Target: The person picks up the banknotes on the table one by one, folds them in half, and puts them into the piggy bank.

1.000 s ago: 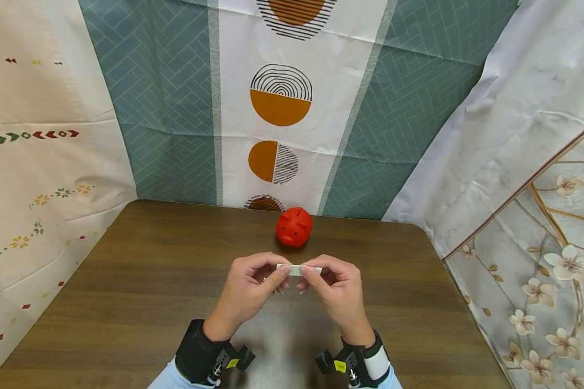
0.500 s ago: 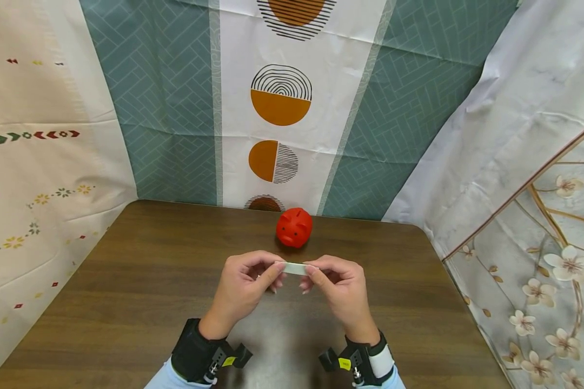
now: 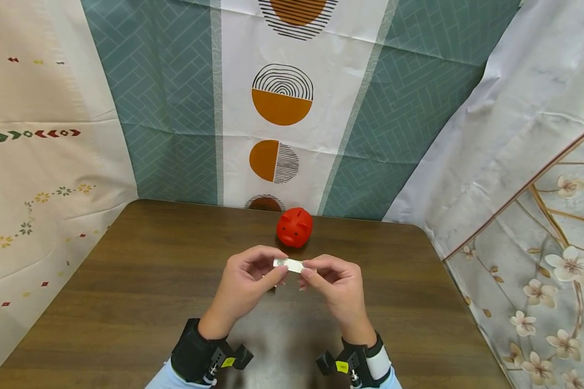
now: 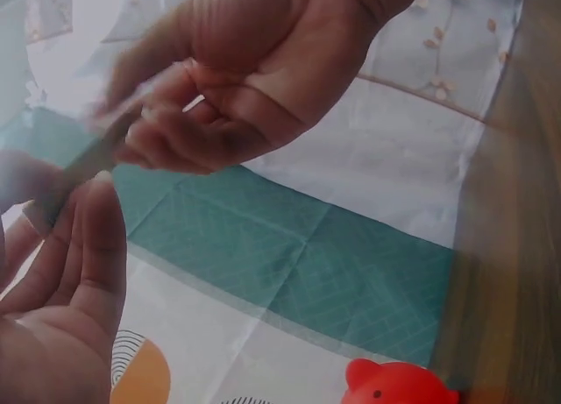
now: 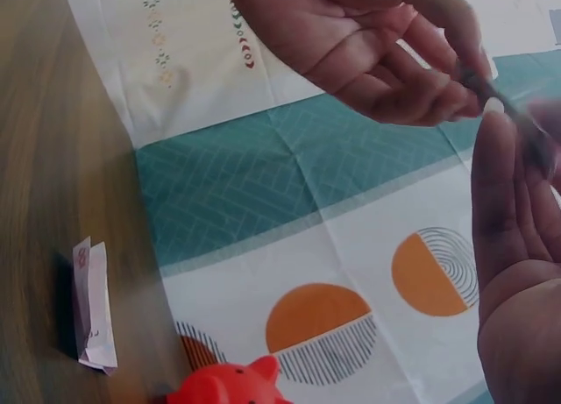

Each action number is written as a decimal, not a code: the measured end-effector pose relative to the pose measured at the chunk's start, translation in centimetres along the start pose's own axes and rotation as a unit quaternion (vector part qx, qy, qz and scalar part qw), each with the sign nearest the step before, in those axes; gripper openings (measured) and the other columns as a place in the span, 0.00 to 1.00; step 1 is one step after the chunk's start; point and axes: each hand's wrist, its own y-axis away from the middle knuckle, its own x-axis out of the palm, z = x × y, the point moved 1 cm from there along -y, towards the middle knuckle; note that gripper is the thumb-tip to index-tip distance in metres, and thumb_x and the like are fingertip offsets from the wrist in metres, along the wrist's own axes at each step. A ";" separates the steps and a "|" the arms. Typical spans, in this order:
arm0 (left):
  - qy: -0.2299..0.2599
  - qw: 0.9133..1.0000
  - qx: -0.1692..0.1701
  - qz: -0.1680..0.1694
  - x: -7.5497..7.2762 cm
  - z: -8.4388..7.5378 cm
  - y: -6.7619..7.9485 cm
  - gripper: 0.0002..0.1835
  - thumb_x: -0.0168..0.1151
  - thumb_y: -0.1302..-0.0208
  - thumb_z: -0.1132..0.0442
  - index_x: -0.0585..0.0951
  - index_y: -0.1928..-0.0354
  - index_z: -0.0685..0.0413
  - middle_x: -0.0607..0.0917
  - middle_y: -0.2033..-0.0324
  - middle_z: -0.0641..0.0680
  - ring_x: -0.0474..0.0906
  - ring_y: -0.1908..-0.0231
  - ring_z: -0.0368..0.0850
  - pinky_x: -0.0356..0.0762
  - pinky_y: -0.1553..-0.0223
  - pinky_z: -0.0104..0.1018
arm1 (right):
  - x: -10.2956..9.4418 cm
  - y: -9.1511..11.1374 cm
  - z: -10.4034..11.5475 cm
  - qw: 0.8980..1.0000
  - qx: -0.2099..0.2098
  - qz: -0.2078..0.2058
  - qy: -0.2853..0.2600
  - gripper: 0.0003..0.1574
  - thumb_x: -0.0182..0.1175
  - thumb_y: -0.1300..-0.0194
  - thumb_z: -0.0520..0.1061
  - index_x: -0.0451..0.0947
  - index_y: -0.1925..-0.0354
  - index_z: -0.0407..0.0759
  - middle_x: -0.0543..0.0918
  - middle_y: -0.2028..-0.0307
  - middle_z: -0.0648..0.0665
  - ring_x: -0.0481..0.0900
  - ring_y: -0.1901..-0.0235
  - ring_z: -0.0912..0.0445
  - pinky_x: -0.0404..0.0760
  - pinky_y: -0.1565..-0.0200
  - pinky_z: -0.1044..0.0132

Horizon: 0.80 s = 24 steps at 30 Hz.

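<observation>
A small folded banknote (image 3: 289,265), pale with faint greenish print, is stretched between my two hands above the table. My left hand (image 3: 247,289) pinches one end between thumb and fingers. The other end is pinched by my right hand (image 3: 339,289). In the left wrist view the folded banknote (image 4: 86,163) looks dark and blurred. Just beyond the hands a red piggy bank (image 3: 294,228) stands on the table, its snout towards me and a slot on top. The right wrist view also has a folded pinkish note (image 5: 94,309) on the tabletop; my hands mostly hide that spot in the head view.
The brown wooden table (image 3: 141,281) spreads to both sides of the hands. A teal and white patterned curtain (image 3: 175,108) hangs along its back edge. Floral cloth (image 3: 540,292) borders the right side, and cream cloth (image 3: 44,189) the left.
The folded banknote has tilted and turned, now with its left end higher and a whiter face showing. Both hands shift only slightly and keep their pinch. The piggy bank stays put.
</observation>
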 end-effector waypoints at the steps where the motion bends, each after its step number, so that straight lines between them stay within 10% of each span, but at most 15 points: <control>1: 0.000 1.000 0.001 0.001 0.1 0.0 0.0 0.10 0.67 0.36 0.75 0.83 0.54 0.60 0.84 0.68 0.61 0.82 0.74 0.44 0.84 0.73 0.34 | 0.0 0.0 0.0 1.000 -0.003 -0.003 0.002 0.09 0.64 0.35 0.27 0.83 0.55 0.25 0.89 0.65 0.50 0.87 0.73 0.57 0.88 0.68 0.61; 24: -0.061 0.997 0.040 -0.016 0.3 0.0 0.1 0.11 0.71 0.38 0.72 0.85 0.54 0.59 0.83 0.74 0.57 0.78 0.78 0.42 0.81 0.77 0.34 | -0.1 0.0 0.3 0.995 -0.012 -0.017 0.096 0.14 0.67 0.41 0.24 0.81 0.55 0.26 0.86 0.72 0.40 0.83 0.77 0.56 0.87 0.73 0.62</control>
